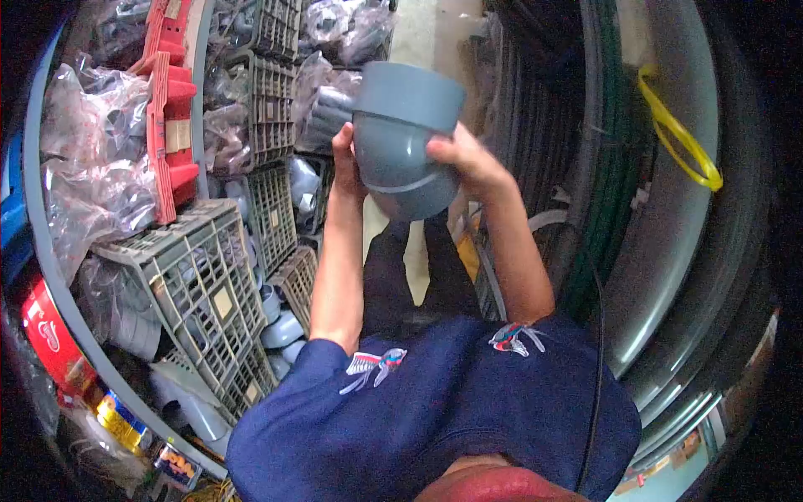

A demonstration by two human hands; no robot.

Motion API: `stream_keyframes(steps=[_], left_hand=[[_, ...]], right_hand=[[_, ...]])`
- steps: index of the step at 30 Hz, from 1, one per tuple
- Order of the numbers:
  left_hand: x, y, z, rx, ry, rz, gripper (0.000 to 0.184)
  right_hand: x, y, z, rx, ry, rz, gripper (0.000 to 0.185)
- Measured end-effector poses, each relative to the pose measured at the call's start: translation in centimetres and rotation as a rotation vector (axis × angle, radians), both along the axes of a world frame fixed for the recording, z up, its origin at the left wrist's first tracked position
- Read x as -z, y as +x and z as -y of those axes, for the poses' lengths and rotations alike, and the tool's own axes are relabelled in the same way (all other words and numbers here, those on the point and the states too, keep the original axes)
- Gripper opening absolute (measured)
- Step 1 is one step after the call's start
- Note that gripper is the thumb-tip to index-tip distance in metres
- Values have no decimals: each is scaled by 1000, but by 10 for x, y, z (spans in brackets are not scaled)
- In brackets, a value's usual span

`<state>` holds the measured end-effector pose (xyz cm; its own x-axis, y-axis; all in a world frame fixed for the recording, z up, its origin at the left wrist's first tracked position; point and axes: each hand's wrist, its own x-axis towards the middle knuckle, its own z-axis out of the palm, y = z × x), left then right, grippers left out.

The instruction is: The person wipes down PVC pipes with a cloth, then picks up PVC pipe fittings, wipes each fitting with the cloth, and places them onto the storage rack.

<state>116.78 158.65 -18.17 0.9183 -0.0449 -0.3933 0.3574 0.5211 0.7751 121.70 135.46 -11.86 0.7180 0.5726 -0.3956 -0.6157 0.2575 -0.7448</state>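
A large grey plastic pipe elbow (400,146) is held up in front of my body, between both hands. Its wide socket end faces up and away, and the other end points down toward my legs. My left hand (470,159) grips the right side, with the thumb lying across the front of the fitting. My right hand (345,157) is pressed to the left side; its thumb shows at the edge, while most of its fingers are hidden behind the elbow.
Plastic crates (213,293) of grey fittings are stacked on the left, beside a red crate (171,125) and bagged fittings (100,134). Long grey pipes (669,251) run along the right, with a yellow strap (682,138) on them. A narrow aisle floor (416,33) lies ahead.
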Motion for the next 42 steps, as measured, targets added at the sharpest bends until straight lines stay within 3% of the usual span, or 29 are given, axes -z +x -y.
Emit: stream_keyframes(steps=[3, 5, 7, 10, 11, 13, 14, 15, 17, 18, 19, 21, 22, 23, 25, 27, 31, 33, 35, 36, 41, 42], left_hand=[[-20, 9, 13, -58, -74, -151, 65], [-10, 2, 6, 31, -66, -124, 64], [-40, 3, 14, -3, 320, 80, 68], [-60, -1, 12, 60, 581, 134, 72], [-62, -4, 14, 49, 717, 182, 74], [-63, -11, 20, 23, 923, 241, 84], [-70, -12, 25, 10, 950, 214, 86], [-77, -12, 28, -4, 978, 187, 88], [-52, -12, 10, -103, 638, 242, 90], [-36, -16, -5, -114, 330, 176, 90], [-11, -27, -16, -117, -4, 80, 88], [-23, -39, -16, -227, -150, -68, 90], [-27, -40, -12, -224, -157, -66, 90], [-35, -41, -7, -180, -78, -106, 85], [-40, -30, -5, -123, 0, -132, 82], [-37, -15, -18, 38, -94, -45, 70], [-57, -8, -13, 89, 196, 36, 68], [-77, -11, -9, 113, 330, 141, 79], [-74, -19, -11, 100, 471, 239, 94], [-96, -17, -2, 72, 556, 228, 111], [-99, -25, 1, 41, 597, 194, 121], [-98, -24, 1, 25, 610, 183, 120]], right_hand=[[10, -10, -13, 132, -46, -31, 105], [26, -19, -13, 177, -14, -88, 102], [29, -20, -17, 227, 25, -137, 99], [39, -31, -33, 331, -234, 201, 103], [37, -33, -41, 329, -234, 202, 103], [29, -43, -53, 410, -596, 387, 114], [12, -47, -56, 325, -752, 358, 124], [1, -50, -54, 326, -747, 364, 124], [-18, -50, -40, 163, -792, 788, 131], [-32, -47, -31, 92, -844, 972, 134], [-36, -42, -20, 24, -685, 888, 132], [-36, -30, -16, 100, -421, 291, 134], [-25, -23, -18, 54, -369, 259, 133], [5, -21, -27, 68, -96, 303, 124], [10, -25, -31, 23, 28, 112, 111], [13, -30, -32, 86, 22, 95, 102], [9, -37, -33, 240, 84, -20, 87], [-5, -33, -38, 284, 32, 44, 88], [-7, -28, -44, 292, -263, 285, 93], [-11, -29, -50, 314, -284, 306, 101], [-36, -31, -60, 246, -562, 440, 112], [-37, -36, -66, 243, -746, 624, 112]])
